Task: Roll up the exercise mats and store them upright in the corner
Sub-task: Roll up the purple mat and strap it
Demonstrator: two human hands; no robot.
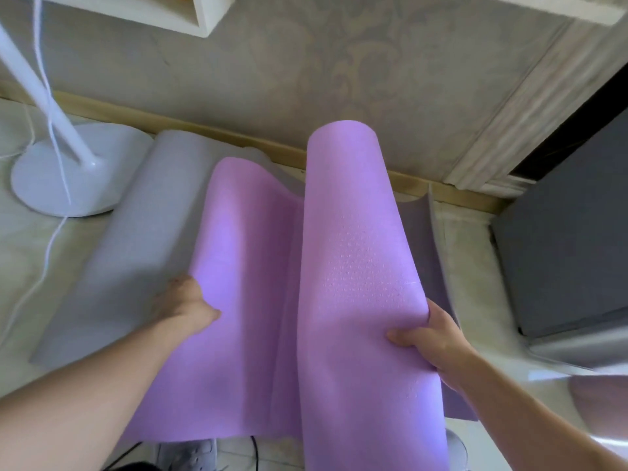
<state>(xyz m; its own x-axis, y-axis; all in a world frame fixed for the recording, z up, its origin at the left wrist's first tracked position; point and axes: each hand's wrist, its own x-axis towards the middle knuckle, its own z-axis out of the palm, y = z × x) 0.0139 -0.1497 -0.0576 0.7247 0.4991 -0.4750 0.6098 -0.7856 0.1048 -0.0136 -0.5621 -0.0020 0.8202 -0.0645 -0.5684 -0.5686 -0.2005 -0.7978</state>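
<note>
A purple exercise mat (353, 253) fills the middle of the view, its right part curled into a loose roll and its left part hanging as a flat sheet. My right hand (430, 338) grips the roll's lower right edge. My left hand (185, 305) holds the sheet's left edge, fingers hidden behind it. A grey mat (142, 232) lies partly rolled on the floor to the left, underneath the purple one. A darker grey mat (424, 246) shows behind the roll on the right.
A white floor fan's round base (68, 175) and cord stand at the left. The wall and wooden skirting (217, 134) run behind the mats. A dark grey box-like object (564, 253) sits at the right. A shoe (187, 453) shows at the bottom.
</note>
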